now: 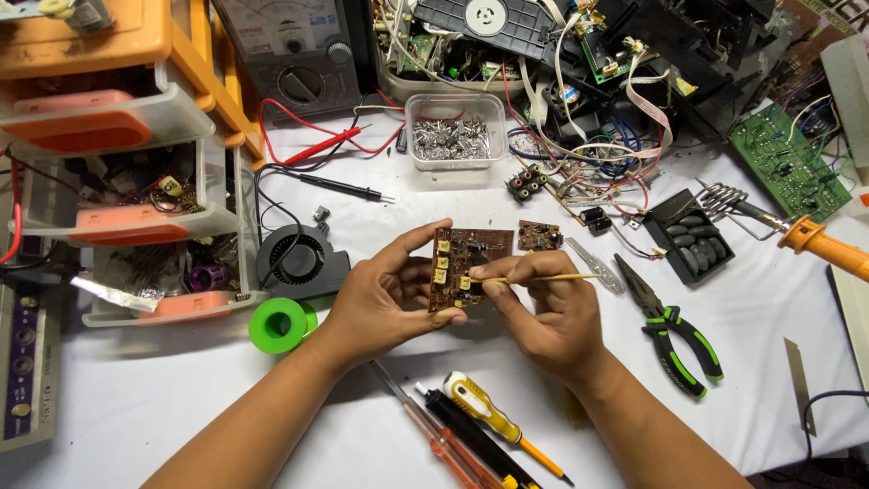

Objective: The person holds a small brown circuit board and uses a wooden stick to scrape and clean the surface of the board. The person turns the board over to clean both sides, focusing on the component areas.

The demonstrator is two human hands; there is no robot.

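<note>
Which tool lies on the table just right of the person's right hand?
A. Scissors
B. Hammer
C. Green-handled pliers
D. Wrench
C: the green-handled pliers lie on the white table right of the right hand, which holds a thin stick against the brown circuit board.

Bright even overhead light, soft shadows under the forearms, sharp focus, slight wide-angle bowing at edges

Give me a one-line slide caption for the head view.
Left hand holds a small brown circuit board while right hand touches it with a thin stick, amid tools on the workbench.
</note>
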